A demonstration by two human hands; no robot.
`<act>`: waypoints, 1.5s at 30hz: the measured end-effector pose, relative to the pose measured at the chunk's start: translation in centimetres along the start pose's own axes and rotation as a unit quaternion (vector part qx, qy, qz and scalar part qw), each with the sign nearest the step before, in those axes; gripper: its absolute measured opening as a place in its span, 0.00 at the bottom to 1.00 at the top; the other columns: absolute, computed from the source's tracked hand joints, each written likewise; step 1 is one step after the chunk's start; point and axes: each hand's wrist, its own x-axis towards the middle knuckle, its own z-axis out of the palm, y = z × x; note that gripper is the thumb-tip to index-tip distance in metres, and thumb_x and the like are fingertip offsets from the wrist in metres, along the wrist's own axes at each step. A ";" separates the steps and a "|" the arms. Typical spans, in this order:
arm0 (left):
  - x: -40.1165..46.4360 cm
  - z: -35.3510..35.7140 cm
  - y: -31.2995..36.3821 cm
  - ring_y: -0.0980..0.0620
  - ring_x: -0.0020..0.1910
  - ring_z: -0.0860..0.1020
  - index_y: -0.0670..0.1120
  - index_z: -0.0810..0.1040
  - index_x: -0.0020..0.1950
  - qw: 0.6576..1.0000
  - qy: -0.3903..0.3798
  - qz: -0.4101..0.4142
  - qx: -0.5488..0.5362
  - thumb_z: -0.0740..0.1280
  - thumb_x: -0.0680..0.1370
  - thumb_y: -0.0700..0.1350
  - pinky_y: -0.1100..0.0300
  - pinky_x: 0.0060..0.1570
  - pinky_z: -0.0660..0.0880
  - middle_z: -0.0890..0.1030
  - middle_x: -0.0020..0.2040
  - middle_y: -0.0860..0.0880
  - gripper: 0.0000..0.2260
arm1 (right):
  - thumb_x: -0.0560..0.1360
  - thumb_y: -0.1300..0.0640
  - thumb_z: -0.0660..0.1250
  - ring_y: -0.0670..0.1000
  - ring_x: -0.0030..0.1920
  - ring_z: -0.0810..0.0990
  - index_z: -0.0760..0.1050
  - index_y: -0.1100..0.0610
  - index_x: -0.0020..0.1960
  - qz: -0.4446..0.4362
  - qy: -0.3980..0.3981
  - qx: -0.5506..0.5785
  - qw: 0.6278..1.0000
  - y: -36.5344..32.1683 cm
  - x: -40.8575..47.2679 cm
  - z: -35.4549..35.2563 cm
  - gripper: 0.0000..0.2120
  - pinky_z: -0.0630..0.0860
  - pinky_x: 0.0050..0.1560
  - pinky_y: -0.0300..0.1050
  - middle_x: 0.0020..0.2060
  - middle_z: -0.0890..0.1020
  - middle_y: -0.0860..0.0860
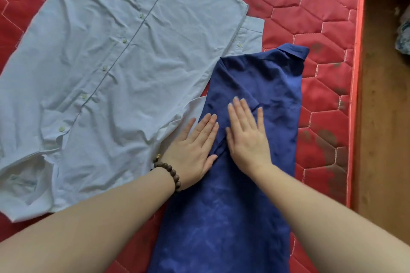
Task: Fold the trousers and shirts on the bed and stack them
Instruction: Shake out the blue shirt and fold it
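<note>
I see both of my hands laid flat on the dark blue shirt (pixel 255 86), which runs as a long narrow folded strip from the bottom centre of the frame up to its collar right of centre. My left hand (pixel 195 146) rests at the shirt's left edge just below mid-frame, fingers straight and close together, pointing up and slightly right; its palm lies partly over the spot where the blue cloth meets the pale cloth beside it. That grip is fully open and holds nothing, only pressing down. A bracelet (pixel 169 170) of dark wooden beads circles the left wrist. My right hand (pixel 246 133) lies just beside the left, thumbs nearly touching, fingers straight and slightly spread, flat on a folded-in flap of the blue shirt. Its grip is likewise wide open, closed around nothing, pressing the cloth. The light blue shirt (pixel 106 68) is spread unfolded, button front up, across the upper left and centre of the frame, creased, with its cuff showing near the blue collar; the dark shirt overlaps its lower right edge. Both garments lie on the bed's red quilted mattress (pixel 310 13). Along the right edge of the frame runs a brown wooden floor (pixel 381 139).
</note>
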 end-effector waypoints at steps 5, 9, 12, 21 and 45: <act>-6.8 2.0 3.7 0.43 0.76 0.55 0.37 0.60 0.75 0.997 -0.018 0.069 -0.010 0.53 0.78 0.54 0.47 0.74 0.54 0.58 0.76 0.39 0.30 | 0.79 0.52 0.54 0.54 0.75 0.60 0.63 0.62 0.74 0.016 -0.064 0.017 0.998 -4.3 -10.9 1.1 0.26 0.55 0.71 0.62 0.74 0.62 0.56; -12.0 3.5 5.2 0.44 0.76 0.55 0.38 0.59 0.75 0.996 -0.084 0.025 0.001 0.51 0.78 0.58 0.47 0.73 0.55 0.58 0.76 0.39 0.32 | 0.78 0.45 0.53 0.53 0.76 0.57 0.61 0.60 0.75 0.078 -0.108 -0.012 0.991 -4.5 -18.1 1.1 0.30 0.53 0.72 0.63 0.75 0.60 0.55; -15.3 4.2 5.9 0.43 0.76 0.56 0.39 0.59 0.75 0.996 -0.090 0.019 -0.011 0.52 0.77 0.59 0.47 0.71 0.55 0.57 0.76 0.39 0.33 | 0.77 0.42 0.54 0.54 0.76 0.55 0.58 0.56 0.76 0.085 -0.121 -0.026 0.989 -4.6 -22.4 0.8 0.32 0.52 0.73 0.64 0.76 0.57 0.56; -23.2 6.3 8.6 0.43 0.77 0.51 0.47 0.54 0.78 0.994 -0.067 0.087 -0.003 0.54 0.77 0.59 0.40 0.72 0.51 0.53 0.78 0.40 0.32 | 0.76 0.37 0.55 0.55 0.77 0.51 0.56 0.46 0.77 0.009 -0.139 -0.040 0.989 -8.2 -31.2 1.2 0.32 0.50 0.72 0.68 0.77 0.54 0.53; -27.7 3.0 7.2 0.40 0.53 0.81 0.43 0.85 0.45 0.991 0.055 0.114 -0.037 0.52 0.68 0.37 0.39 0.57 0.73 0.84 0.52 0.44 0.21 | 0.63 0.72 0.62 0.63 0.59 0.79 0.83 0.59 0.55 -0.045 -0.087 -0.014 0.995 -4.1 -35.6 -4.9 0.24 0.65 0.62 0.70 0.58 0.81 0.60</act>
